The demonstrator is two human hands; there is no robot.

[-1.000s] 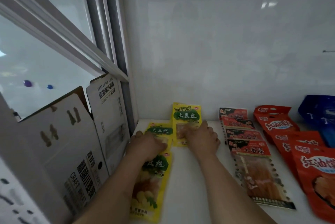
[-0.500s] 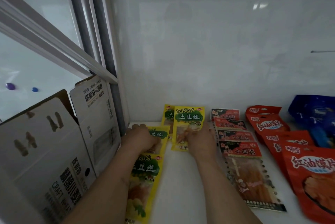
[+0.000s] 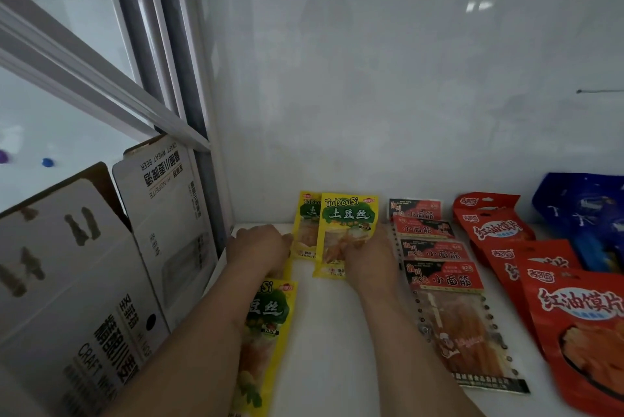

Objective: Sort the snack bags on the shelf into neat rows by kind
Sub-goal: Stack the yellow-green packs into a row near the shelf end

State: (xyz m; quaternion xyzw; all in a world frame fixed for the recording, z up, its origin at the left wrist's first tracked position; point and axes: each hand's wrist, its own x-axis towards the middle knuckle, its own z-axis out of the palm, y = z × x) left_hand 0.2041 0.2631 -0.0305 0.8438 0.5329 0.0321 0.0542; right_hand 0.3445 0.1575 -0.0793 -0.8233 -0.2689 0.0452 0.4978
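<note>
A: Where the white shelf (image 3: 337,349) meets the back wall, what lies there, biggest first?

B: Cardboard box (image 3: 101,264) at left. Red bags (image 3: 574,315) in a row at right, gluten strip packs (image 3: 442,278) overlapping beside them, yellow bags (image 3: 305,224) left of those.

A: Hands?

B: Right hand (image 3: 366,256) pinches the front yellow bag (image 3: 347,231), tilted up at the back. Left hand (image 3: 258,249) lies knuckles-up on another yellow bag; grip: cannot tell.

two bare forearms reach in from the bottom edge; no sleeve covers either, and the left hand (image 3: 260,249) and right hand (image 3: 369,259) wear nothing visible
</note>
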